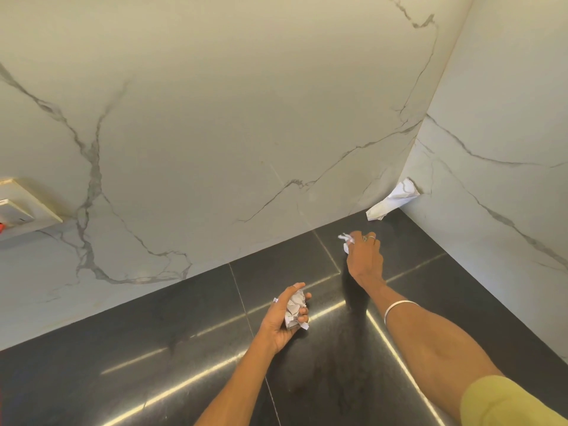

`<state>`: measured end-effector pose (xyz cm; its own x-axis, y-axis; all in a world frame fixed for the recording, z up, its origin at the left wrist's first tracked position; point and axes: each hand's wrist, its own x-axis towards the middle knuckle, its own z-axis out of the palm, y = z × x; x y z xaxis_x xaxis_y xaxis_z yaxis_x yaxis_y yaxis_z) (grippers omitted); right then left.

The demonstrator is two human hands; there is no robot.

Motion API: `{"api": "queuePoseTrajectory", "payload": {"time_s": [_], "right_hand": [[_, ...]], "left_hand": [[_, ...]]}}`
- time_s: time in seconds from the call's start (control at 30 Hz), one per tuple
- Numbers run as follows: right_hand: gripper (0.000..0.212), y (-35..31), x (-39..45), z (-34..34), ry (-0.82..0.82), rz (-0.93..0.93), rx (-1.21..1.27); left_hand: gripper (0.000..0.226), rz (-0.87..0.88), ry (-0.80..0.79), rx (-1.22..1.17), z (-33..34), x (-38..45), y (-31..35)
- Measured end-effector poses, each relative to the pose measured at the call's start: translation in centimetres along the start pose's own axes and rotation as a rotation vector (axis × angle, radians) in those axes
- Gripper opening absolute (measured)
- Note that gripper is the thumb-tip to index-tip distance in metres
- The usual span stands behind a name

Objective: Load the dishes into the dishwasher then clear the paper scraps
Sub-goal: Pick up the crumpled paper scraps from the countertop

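Paper is what this moment is about, and one piece of it lies loose: a crumpled white scrap (392, 199) wedged into the far right corner, where the dark tiled surface (153, 364) meets the two marble walls (215, 118). It sits partly on the surface and partly propped up against the right-hand wall, its long axis running from lower left up to upper right, the lower end pointing roughly back toward the person.

The right hand (364, 256) is stretched out toward that corner and is clearly the nearer of the two. Its fingers are curled around a small scrap (346, 241) that pokes out on the left side of the hand, so it is already partly full. The corner scrap lies ahead of those fingers and slightly to the right, near but not touching.

The left hand (284, 318) hangs back, well apart from the corner, palm turned up, its fingers wrapped around a crumpled wad of paper (294, 307).

From where I stand, the next reach belongs to the right hand: forward and a little right, to catch the near, lower end of the scrap. The snag I would expect is room in the grip, since picking up the corner piece means opening fingers that are already holding paper, and the small scrap could slip out.

No dishes or dishwasher are in sight.
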<state>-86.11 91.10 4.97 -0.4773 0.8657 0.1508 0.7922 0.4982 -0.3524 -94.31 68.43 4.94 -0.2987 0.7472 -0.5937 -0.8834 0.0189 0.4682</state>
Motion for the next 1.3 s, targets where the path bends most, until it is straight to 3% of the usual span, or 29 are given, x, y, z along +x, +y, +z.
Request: {"api": "queuePoseTrajectory", "payload": {"time_s": [0.37,0.57,0.7,0.93,1.1,1.3], "right_hand": [[0.048,0.8,0.3,0.1,-0.192,0.028,-0.106],[0.037,3.0,0.0,-1.2,-0.215,0.165,0.173],[0.033,5.1,0.4,-2.8,-0.157,0.285,0.273],[0.015,8.4,1.3,-5.1,-0.067,0.298,0.415],[0.018,9.4,3.9,-5.3,-0.036,0.388,0.501],[0.03,9.6,9.5,-6.4,0.001,0.528,0.751]], "left_hand": [[0.047,0.007,0.003,-0.005,0.0,0.0,-0.1],[0.032,-0.051,0.09,-0.03,1.2,0.9,0.6],[0.02,-0.034,0.108,-0.102,3.0,1.7,0.9],[0.013,-0.07,0.043,-0.175,8.4,4.6,0.1],[0.016,-0.064,0.031,-0.121,10.8,6.4,-0.2],[0.034,-0.043,0.078,-0.073,8.8,7.8,-0.6]]}}
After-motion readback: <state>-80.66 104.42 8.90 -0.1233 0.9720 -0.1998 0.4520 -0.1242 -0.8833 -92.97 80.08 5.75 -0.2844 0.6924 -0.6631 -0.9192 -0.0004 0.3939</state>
